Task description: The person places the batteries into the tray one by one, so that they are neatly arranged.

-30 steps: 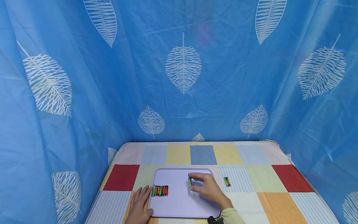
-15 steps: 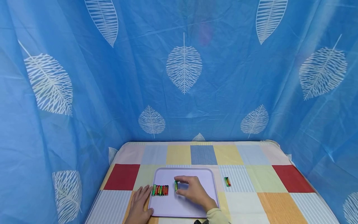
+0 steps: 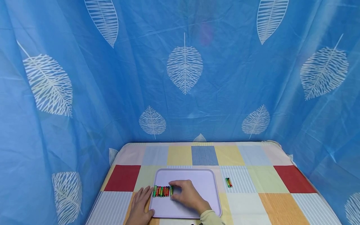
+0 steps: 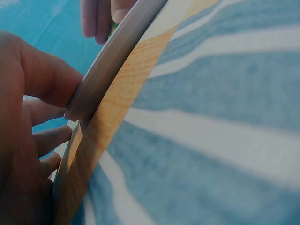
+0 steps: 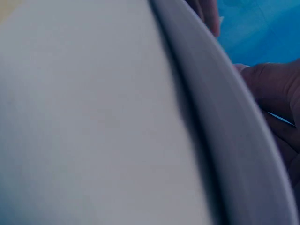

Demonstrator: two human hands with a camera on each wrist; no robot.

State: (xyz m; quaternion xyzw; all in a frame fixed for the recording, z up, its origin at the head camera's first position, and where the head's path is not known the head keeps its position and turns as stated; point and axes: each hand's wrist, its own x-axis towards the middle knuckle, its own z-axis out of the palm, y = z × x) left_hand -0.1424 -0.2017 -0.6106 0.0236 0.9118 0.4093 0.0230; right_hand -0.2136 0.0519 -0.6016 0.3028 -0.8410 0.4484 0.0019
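A lilac tray (image 3: 202, 178) lies on the patchwork cloth. On its left part several red and green batteries (image 3: 161, 191) lie side by side in a row. My right hand (image 3: 189, 195) pinches a green battery (image 3: 172, 191) between thumb and fingers, just beside the row's right end. Whether that battery touches the tray is unclear. My left hand (image 3: 139, 206) rests at the tray's left edge, fingers extended; in the left wrist view its thumb (image 4: 51, 77) touches the tray rim (image 4: 112, 61). In the right wrist view the rim (image 5: 225, 117) partly hides my right hand (image 5: 276, 89).
Two more batteries (image 3: 228, 182) lie together on the cloth (image 3: 244, 206), right of the tray. Blue curtains (image 3: 219, 93) with white leaf prints enclose the table at the back and both sides.
My right hand has moved left across the tray with the green battery, up to the row's right end. The left hand and the row have stayed put.
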